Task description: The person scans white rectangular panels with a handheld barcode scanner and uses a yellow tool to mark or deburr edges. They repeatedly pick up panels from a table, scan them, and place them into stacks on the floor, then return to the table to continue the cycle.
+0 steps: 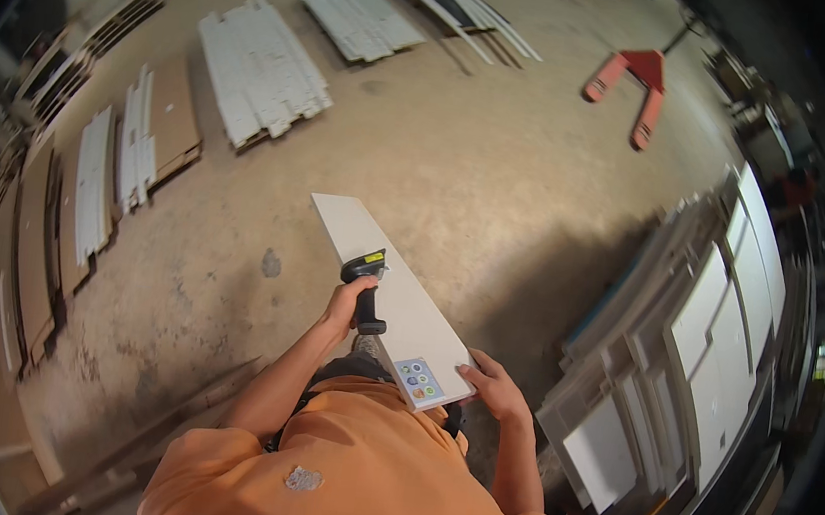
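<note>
While gripped by right hand (pixel 492 383), board (pixel 412 308) is pointed lengthwise to far left. Scanner (pixel 369 311) is clasped by left hand (pixel 342 304).

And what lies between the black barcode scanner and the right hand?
Head view: only the plain face of the white panel lies between the barcode scanner and the right hand.

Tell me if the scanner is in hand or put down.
In hand: the left hand is closed around the scanner, which shows against the board in the right hand.
</note>
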`<action>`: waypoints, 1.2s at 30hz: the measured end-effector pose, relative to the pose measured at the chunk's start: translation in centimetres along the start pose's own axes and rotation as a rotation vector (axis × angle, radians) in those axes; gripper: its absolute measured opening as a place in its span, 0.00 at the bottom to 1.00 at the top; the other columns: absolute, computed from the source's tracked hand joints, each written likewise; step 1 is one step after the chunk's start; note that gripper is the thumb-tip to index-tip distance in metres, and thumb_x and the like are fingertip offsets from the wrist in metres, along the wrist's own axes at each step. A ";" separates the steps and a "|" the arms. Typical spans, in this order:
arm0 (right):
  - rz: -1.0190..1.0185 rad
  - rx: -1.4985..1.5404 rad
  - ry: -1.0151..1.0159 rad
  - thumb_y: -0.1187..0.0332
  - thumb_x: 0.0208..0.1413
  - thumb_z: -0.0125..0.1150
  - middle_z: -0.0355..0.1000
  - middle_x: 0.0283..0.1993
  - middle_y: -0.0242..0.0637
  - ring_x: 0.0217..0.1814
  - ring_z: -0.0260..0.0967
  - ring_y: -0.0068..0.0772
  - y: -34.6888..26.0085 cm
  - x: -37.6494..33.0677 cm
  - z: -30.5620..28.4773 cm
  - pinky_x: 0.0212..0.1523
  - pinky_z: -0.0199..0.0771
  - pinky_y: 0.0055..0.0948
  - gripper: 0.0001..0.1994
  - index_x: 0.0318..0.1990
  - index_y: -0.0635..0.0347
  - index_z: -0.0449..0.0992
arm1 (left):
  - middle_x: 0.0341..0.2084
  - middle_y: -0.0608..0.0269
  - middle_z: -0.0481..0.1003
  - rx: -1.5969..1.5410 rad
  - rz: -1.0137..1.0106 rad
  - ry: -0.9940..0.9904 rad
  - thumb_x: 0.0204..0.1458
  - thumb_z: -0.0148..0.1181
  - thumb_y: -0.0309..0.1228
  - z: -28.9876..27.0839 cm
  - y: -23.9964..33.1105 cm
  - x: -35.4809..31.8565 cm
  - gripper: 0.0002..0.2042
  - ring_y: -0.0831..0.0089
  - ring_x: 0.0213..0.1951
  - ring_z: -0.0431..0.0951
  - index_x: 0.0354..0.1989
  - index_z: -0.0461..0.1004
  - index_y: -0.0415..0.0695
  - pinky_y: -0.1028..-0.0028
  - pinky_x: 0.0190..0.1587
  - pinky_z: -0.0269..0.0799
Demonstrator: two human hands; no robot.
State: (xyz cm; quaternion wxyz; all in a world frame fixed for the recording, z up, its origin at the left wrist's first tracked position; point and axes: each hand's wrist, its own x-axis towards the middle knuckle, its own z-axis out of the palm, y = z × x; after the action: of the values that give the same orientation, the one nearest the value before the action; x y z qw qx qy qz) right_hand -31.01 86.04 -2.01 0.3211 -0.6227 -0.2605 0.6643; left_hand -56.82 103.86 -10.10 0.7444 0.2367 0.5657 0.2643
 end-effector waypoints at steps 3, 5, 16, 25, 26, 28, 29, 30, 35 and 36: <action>0.048 0.264 -0.013 0.65 0.63 0.55 0.75 0.44 0.44 0.40 0.75 0.31 -2.1 7.7 3.5 0.37 0.76 0.27 0.19 0.55 0.72 0.70 | 0.16 0.72 0.70 -0.031 -0.067 0.165 0.47 0.65 0.49 -7.1 3.2 1.2 0.16 0.80 0.13 0.67 0.29 0.75 0.49 0.77 0.13 0.54; 0.067 0.394 -0.079 0.66 0.63 0.54 0.75 0.43 0.44 0.39 0.75 0.32 -3.6 14.3 5.9 0.37 0.77 0.28 0.18 0.53 0.73 0.70 | 0.15 0.72 0.69 -0.180 -0.028 0.264 0.47 0.65 0.49 -10.7 5.2 2.7 0.16 0.81 0.11 0.64 0.28 0.74 0.49 0.76 0.12 0.51; 0.346 0.415 -0.415 0.63 0.53 0.60 0.70 0.54 0.43 0.55 0.71 0.46 -23.8 39.6 24.9 0.46 0.77 0.45 0.28 0.61 0.61 0.63 | 0.32 0.67 0.78 -0.655 0.054 0.531 0.48 0.64 0.48 -26.3 21.5 15.9 0.21 0.77 0.27 0.80 0.44 0.75 0.46 0.78 0.18 0.67; 0.217 -0.032 -0.448 0.65 0.53 0.60 0.73 0.47 0.42 0.45 0.75 0.39 -38.7 56.6 40.5 0.38 0.78 0.37 0.24 0.57 0.63 0.68 | 0.36 0.60 0.75 -0.906 0.054 0.392 0.49 0.65 0.44 -36.4 32.9 23.0 0.21 0.62 0.35 0.82 0.48 0.71 0.46 0.68 0.30 0.81; 0.194 -0.015 -0.434 0.65 0.53 0.60 0.73 0.47 0.42 0.46 0.75 0.39 -39.6 59.0 41.6 0.39 0.79 0.38 0.24 0.57 0.63 0.68 | 0.36 0.60 0.74 -0.899 0.060 0.434 0.50 0.65 0.44 -38.0 33.8 23.9 0.22 0.61 0.35 0.82 0.49 0.70 0.46 0.66 0.29 0.82; 0.181 0.006 -0.381 0.65 0.52 0.61 0.74 0.48 0.43 0.48 0.75 0.40 -40.9 63.6 43.9 0.41 0.80 0.40 0.25 0.59 0.62 0.67 | 0.36 0.58 0.73 -0.868 0.028 0.485 0.51 0.64 0.45 -42.4 35.8 25.7 0.23 0.57 0.39 0.84 0.49 0.66 0.45 0.60 0.30 0.85; 0.151 0.039 -0.371 0.65 0.52 0.61 0.74 0.48 0.43 0.48 0.75 0.41 -41.7 65.7 44.8 0.41 0.80 0.40 0.26 0.59 0.62 0.67 | 0.34 0.57 0.74 -0.804 0.062 0.538 0.51 0.65 0.45 -44.9 36.7 26.4 0.22 0.58 0.40 0.84 0.48 0.67 0.45 0.61 0.32 0.85; 0.140 0.052 -0.339 0.66 0.52 0.61 0.74 0.49 0.43 0.48 0.75 0.41 -42.4 67.7 45.8 0.41 0.80 0.40 0.26 0.59 0.62 0.67 | 0.32 0.54 0.78 -0.704 0.013 0.577 0.51 0.65 0.46 -48.0 37.4 26.8 0.22 0.64 0.34 0.84 0.47 0.68 0.46 0.69 0.27 0.83; 0.111 0.269 -0.313 0.68 0.53 0.61 0.74 0.49 0.40 0.49 0.76 0.40 -46.1 80.1 51.8 0.42 0.81 0.41 0.24 0.59 0.60 0.67 | 0.18 0.63 0.71 -0.255 -0.292 1.077 0.44 0.69 0.47 -60.4 36.5 27.0 0.20 0.75 0.14 0.64 0.31 0.74 0.42 0.68 0.15 0.57; 0.109 0.274 -0.314 0.68 0.54 0.62 0.74 0.49 0.40 0.49 0.76 0.40 -46.9 83.1 53.1 0.43 0.82 0.41 0.23 0.58 0.60 0.67 | 0.18 0.65 0.66 -0.162 -0.337 1.157 0.41 0.71 0.46 -61.7 35.4 26.2 0.21 0.71 0.18 0.67 0.29 0.74 0.39 0.63 0.19 0.60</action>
State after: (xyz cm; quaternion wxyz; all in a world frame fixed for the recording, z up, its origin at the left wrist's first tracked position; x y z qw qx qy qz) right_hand -80.54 182.14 -17.19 0.3218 -0.4753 -0.1806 0.7987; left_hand -115.20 150.99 -21.08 0.3635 -0.0954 0.8862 0.2708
